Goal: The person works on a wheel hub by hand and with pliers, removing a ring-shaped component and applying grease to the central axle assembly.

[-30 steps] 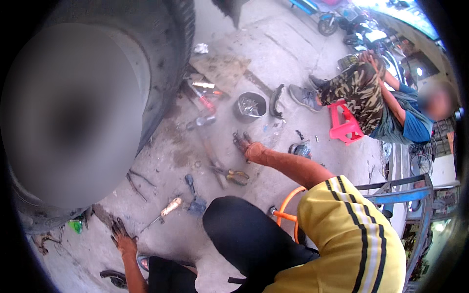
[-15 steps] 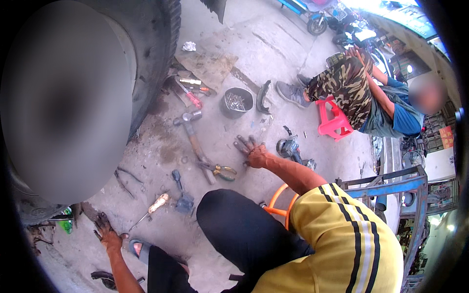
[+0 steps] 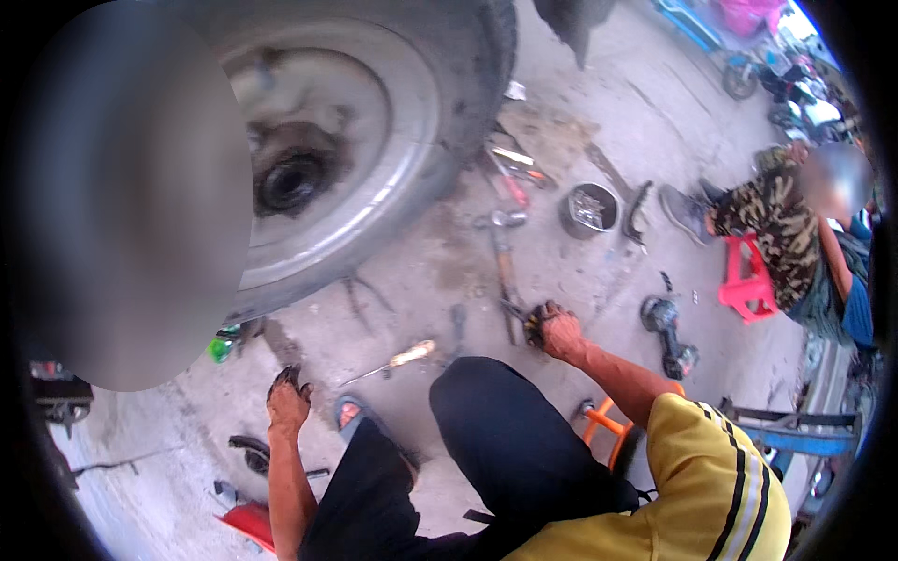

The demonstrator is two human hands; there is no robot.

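My right hand (image 3: 559,332) is closed on pliers (image 3: 534,326) with yellow-and-dark handles, low over the concrete floor beside the hammer's handle. The hammer (image 3: 506,266) lies with its head away from me. Left of my feet, my left hand (image 3: 288,400) is held with blackened fingers loosely bent and slightly apart, and nothing shows in it. Between the hands lies a screwdriver (image 3: 412,353) with a pale yellowish handle. Beyond it, a dark tool (image 3: 458,323) is blurred. A large wheel (image 3: 365,220) fills the far left, its dark hub visible and part of it masked.
A dark bucket (image 3: 567,222) of small metal parts stands past the hammer. A cordless power tool (image 3: 667,335) lies to the right. Another person in camouflage trousers (image 3: 781,215) sits on a red stool (image 3: 745,280). An orange frame (image 3: 608,425) is beside my right leg.
My right hand has gone from spread over the floor to closed round the pliers. The left hand's spread fingers have drawn in. The view has swung left, showing more of the wheel.
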